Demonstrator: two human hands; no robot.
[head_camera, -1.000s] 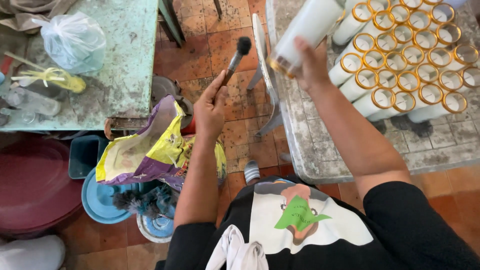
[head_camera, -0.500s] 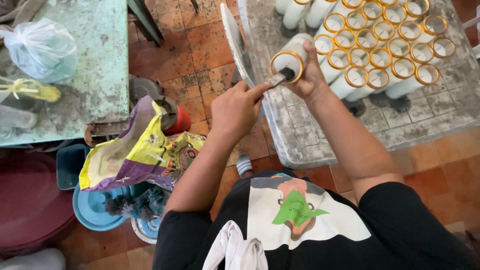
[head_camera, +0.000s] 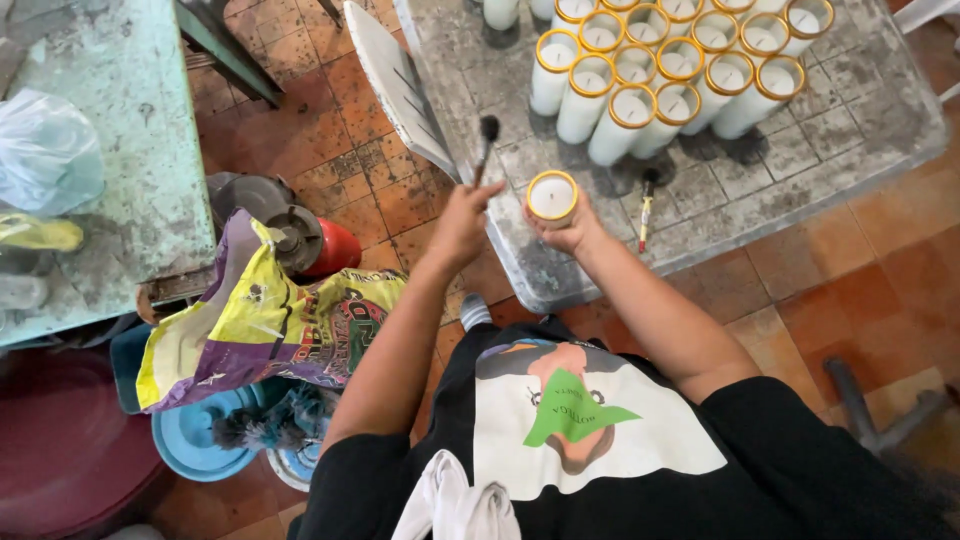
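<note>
Head view: a white candle (head_camera: 552, 197) in a gold-rimmed glass was held upright by the right hand (head_camera: 566, 232), wrapped around its side at the near table (head_camera: 720, 205) edge. A brush (head_camera: 484, 150) was pinched in the left hand (head_camera: 462, 222). The candle was judged heavy, rigid and breakable, best gripped around the body.

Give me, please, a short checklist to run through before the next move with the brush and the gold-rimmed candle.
1. Left hand grips the thin black-tipped brush: ok.
2. Right hand holds the white gold-rimmed glass candle upright: ok.
3. Brush bristles clear of the wax: ok, apart.
4. Grouped white gold-rimmed candles standing: ok.
5. Small red-handled brush on the grey stone table clear of the hands: ok.
6. Paint on the bristles: cannot tell.
</note>
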